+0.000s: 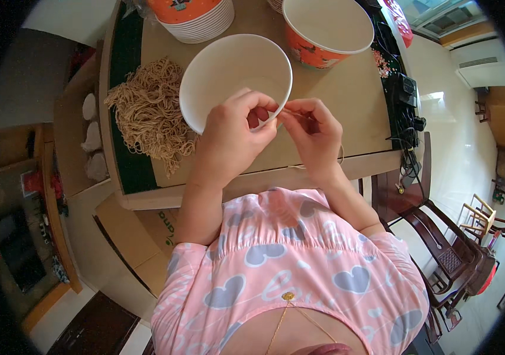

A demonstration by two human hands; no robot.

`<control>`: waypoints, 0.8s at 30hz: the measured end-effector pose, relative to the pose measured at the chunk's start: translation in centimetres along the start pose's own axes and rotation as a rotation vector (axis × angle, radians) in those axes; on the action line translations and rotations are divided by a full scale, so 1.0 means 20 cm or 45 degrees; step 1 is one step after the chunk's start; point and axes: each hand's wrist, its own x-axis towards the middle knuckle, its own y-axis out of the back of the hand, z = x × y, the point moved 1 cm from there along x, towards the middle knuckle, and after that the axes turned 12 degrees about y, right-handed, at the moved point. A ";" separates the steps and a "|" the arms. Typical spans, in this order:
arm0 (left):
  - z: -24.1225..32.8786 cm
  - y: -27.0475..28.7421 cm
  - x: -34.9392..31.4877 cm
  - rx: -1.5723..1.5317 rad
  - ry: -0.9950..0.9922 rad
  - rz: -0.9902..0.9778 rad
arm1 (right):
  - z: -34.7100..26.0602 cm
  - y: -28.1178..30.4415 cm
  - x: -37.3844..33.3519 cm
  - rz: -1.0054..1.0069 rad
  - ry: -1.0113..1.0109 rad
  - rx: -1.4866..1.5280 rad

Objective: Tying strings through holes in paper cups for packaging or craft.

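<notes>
A white-lined paper bucket point(236, 71) stands tilted before me at the near side of the table. My left hand point(235, 133) is closed at its near right rim, fingers over the edge and thumb outside. Close against it, my right hand point(313, 131) is closed in a pinch at the same rim. A thin beige cord point(342, 155) hangs by my right wrist and seems to run from the right fingers; its end at the rim is hidden. Left of the bucket lies a tangled heap of beige cords point(153, 109).
An orange printed bucket point(317, 56) stands behind on the right, and a stack of nested buckets point(198, 26) at the back left. Black cables and adapters point(405, 94) line the table's right edge. A dark wooden chair point(442, 242) is at the right; a cardboard box point(137, 236) sits below.
</notes>
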 end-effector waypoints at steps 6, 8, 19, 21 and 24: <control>0.01 -0.02 0.00 0.069 -0.001 0.030 | 0.05 0.11 0.03 0.043 -0.033 -0.440; 0.01 -0.01 0.00 0.137 0.070 0.038 | 0.12 0.23 0.09 0.059 -0.007 -0.610; 0.03 -0.10 -0.01 0.311 -0.310 0.228 | 0.08 0.35 0.05 0.151 0.031 -0.519; 0.08 -0.08 -0.06 0.157 -0.193 0.067 | -0.02 0.36 0.03 0.084 0.163 -0.525; 0.06 -0.11 -0.15 -0.219 0.055 -0.386 | -0.20 0.33 0.00 -0.212 0.534 -0.540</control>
